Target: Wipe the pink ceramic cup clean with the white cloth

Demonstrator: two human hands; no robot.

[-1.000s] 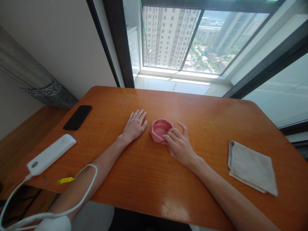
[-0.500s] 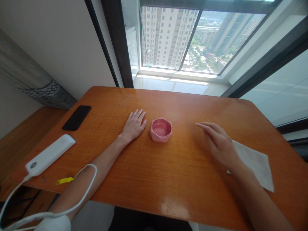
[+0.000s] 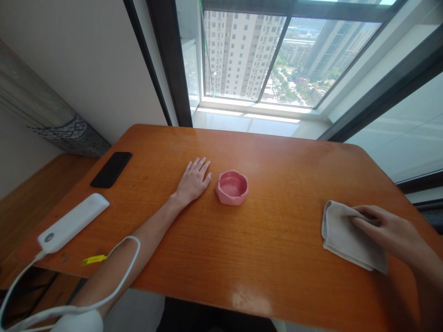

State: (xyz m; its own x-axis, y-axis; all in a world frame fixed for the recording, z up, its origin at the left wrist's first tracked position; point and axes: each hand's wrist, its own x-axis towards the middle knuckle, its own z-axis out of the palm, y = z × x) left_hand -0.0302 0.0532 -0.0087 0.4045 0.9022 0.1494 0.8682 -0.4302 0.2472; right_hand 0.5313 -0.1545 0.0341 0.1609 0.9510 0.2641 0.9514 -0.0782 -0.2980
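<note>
My left hand [image 3: 194, 179] lies flat on the wooden table [image 3: 270, 258], fingers spread, just left of a pink ashtray [image 3: 232, 188]. The ashtray is many-sided with a notched rim, stands upright and has nothing visible inside; a small gap parts it from my thumb. On the right, my right hand [image 3: 387, 230] pinches a folded light grey cloth [image 3: 346, 235] between thumb and fingers near its upper right part. The cloth's near right corner looks slightly raised off the tabletop.
A black phone [image 3: 111, 169] and a white power strip-like device [image 3: 73, 223] lie at the table's left side. A white cable [image 3: 133, 258] with a yellow tag [image 3: 94, 260] crosses my left forearm. Beyond the far edge is a window [image 3: 249, 55]; a curtain [image 3: 62, 106] hangs left.
My right hand has moved right and toward me, from over the bare tabletop to the cloth, and has taken hold of it. The left hand and the ashtray have stayed still.
</note>
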